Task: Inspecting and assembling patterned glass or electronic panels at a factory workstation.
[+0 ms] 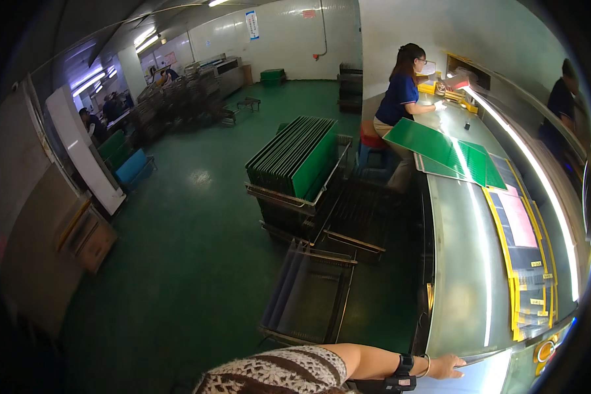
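Note:
My left hand (446,366) reaches in from the lower edge, with a dark watch and a bracelet on the wrist and a patterned knit sleeve on the upper arm. Its fingers are bent at the corner of a pale, shiny flat panel (482,375) on the bench, and appear to grip its edge. The panel runs out of the lower edge of the picture. My right hand does not show. Beyond the panel, several dark films with yellow borders (528,276) lie along the bench, a pink sheet (519,217) among them.
Green panels (466,154) overhang the glass-topped bench (456,262), lit by a tube light (538,157). A co-worker in blue (400,95) sits at its far end. A rack of upright green panels (295,157) and a lower metal rack (312,289) stand on the floor to the left.

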Action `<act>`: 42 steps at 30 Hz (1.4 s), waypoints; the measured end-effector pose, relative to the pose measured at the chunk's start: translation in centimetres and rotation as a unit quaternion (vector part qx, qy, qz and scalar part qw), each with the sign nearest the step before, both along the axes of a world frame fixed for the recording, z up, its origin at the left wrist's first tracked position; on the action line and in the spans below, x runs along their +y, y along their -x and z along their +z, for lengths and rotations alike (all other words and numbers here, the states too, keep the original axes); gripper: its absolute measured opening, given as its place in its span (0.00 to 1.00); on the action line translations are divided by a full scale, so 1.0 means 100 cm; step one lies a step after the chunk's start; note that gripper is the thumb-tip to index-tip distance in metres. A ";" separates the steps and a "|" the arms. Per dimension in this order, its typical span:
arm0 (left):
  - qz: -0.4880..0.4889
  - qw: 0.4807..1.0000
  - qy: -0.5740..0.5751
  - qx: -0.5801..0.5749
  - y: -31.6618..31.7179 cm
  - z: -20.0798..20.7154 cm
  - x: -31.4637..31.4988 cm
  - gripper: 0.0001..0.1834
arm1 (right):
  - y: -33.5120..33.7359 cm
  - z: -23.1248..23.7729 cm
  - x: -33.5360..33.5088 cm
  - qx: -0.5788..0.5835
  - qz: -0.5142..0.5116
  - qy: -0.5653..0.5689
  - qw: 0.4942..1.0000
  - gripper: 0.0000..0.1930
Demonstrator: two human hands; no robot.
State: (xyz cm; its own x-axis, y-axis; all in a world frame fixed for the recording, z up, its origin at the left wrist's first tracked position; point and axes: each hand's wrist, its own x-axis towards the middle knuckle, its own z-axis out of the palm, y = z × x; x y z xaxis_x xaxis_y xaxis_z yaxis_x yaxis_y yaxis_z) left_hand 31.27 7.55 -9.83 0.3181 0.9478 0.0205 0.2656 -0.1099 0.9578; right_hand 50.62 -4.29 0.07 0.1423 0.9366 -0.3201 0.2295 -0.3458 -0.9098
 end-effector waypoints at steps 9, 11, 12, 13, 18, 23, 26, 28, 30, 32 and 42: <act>0.003 0.998 -0.043 -0.043 -0.011 -0.016 0.008 0.26 | 0.016 -0.001 0.012 -0.003 0.039 0.017 0.999 0.09; 0.016 0.998 -0.049 -0.046 -0.009 -0.016 0.007 0.25 | 0.020 0.001 0.012 -0.002 0.046 0.020 0.999 0.09; 0.023 0.997 -0.057 -0.052 -0.011 -0.016 0.007 0.25 | 0.021 0.001 0.013 -0.003 0.050 0.020 0.999 0.09; 0.016 0.997 -0.055 -0.052 -0.005 0.000 -0.003 0.25 | 0.019 0.000 0.014 -0.003 0.045 0.023 0.999 0.10; 0.031 0.984 -0.156 -0.076 0.029 0.054 -0.044 0.23 | 0.016 -0.002 0.014 0.008 0.052 0.025 0.998 0.10; -0.054 0.987 -0.119 -0.099 0.024 0.023 -0.014 0.24 | 0.015 -0.006 0.014 0.015 0.056 0.026 0.998 0.10; -0.004 0.996 -0.057 -0.069 -0.001 -0.007 0.004 0.24 | 0.015 -0.008 0.013 0.020 0.062 0.026 0.998 0.10; 0.007 0.998 -0.036 -0.058 -0.005 -0.010 0.005 0.25 | 0.012 -0.010 0.012 0.023 0.059 0.027 0.998 0.10; 0.013 0.996 -0.036 -0.082 -0.005 -0.008 0.003 0.25 | 0.010 -0.010 0.012 0.026 0.057 0.027 0.998 0.10; -0.008 0.997 -0.018 -0.076 -0.002 -0.002 0.003 0.27 | 0.008 -0.013 0.011 0.030 0.055 0.028 0.998 0.10; -0.008 0.997 -0.032 -0.069 0.000 -0.010 0.005 0.28 | 0.008 -0.016 0.009 0.036 0.058 0.029 0.997 0.11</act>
